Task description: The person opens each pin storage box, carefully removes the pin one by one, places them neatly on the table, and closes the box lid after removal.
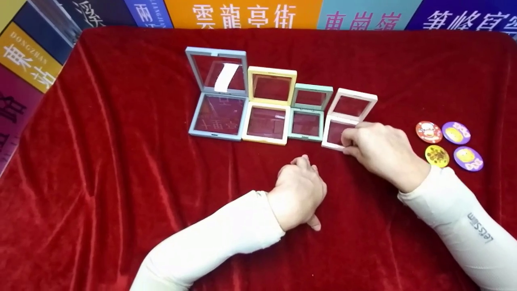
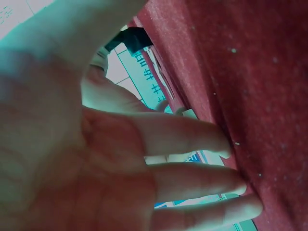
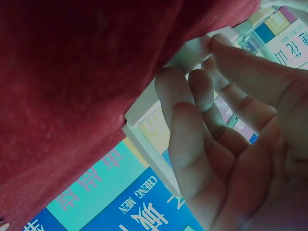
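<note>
My right hand (image 1: 381, 151) pinches the near right corner of the lower panel of a small white clear-film display frame (image 1: 337, 131), whose lid stands tilted up. Curled fingers and the thumb meet at the rim in the right wrist view, partly hiding the white frame (image 3: 144, 103). Left of it, in a row, stand a green display frame (image 1: 307, 124), a yellow one (image 1: 266, 123) and a larger blue one (image 1: 220, 115), all with raised lids. My left hand (image 1: 299, 192) rests on the red cloth in front of them, fingers extended and holding nothing.
Several round badges, among them a red one (image 1: 428, 132), a yellow one (image 1: 437, 156) and a purple one (image 1: 468, 158), lie right of my right hand. A white strip (image 1: 226, 77) shows on the blue lid. Printed panels (image 1: 246, 14) border the red cloth (image 1: 133, 169).
</note>
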`<control>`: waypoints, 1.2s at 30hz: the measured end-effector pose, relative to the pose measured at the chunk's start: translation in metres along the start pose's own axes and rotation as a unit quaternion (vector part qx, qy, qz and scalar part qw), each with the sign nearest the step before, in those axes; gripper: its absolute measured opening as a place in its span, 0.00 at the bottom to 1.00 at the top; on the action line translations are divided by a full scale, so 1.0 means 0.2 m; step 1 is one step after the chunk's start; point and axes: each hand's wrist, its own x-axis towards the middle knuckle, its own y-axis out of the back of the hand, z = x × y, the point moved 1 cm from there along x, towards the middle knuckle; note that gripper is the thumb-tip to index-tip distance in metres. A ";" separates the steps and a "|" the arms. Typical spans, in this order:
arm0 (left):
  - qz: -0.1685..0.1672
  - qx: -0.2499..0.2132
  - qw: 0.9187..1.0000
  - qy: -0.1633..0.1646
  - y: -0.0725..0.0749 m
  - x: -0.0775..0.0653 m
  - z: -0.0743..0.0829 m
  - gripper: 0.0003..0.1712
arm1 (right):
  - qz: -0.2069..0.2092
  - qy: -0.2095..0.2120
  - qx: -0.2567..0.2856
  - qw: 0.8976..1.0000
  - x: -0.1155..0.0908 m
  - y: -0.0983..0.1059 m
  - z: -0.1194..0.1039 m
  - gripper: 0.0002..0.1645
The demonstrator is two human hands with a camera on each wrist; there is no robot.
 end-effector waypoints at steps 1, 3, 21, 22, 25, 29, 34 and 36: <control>0.001 0.001 1.000 -0.001 0.00 0.00 0.00 0.66 | -0.003 -0.001 0.000 1.000 0.01 0.00 0.00 0.10; 0.003 0.001 1.000 -0.002 0.00 0.00 0.00 0.66 | -0.008 -0.003 0.000 1.000 0.02 0.01 0.01 0.10; 0.012 -0.002 1.000 -0.009 -0.01 0.00 -0.01 0.66 | 0.008 0.008 0.001 1.000 0.04 -0.02 0.01 0.08; 0.013 -0.002 1.000 -0.009 -0.01 0.00 -0.01 0.66 | 0.008 0.009 0.000 1.000 0.04 -0.02 0.01 0.08; 0.014 -0.003 1.000 -0.009 -0.01 0.00 -0.01 0.66 | 0.008 0.008 -0.001 1.000 0.04 -0.01 0.01 0.08; 0.018 -0.002 1.000 -0.014 -0.01 0.00 -0.01 0.65 | 0.008 0.004 -0.005 1.000 0.04 -0.01 0.01 0.08; 0.026 -0.001 0.999 -0.025 -0.01 -0.01 -0.02 0.64 | 0.011 0.004 -0.009 1.000 0.03 -0.02 0.01 0.07; 0.026 -0.005 0.999 -0.032 -0.01 -0.01 -0.03 0.64 | 0.012 0.004 -0.010 1.000 0.03 -0.02 0.01 0.07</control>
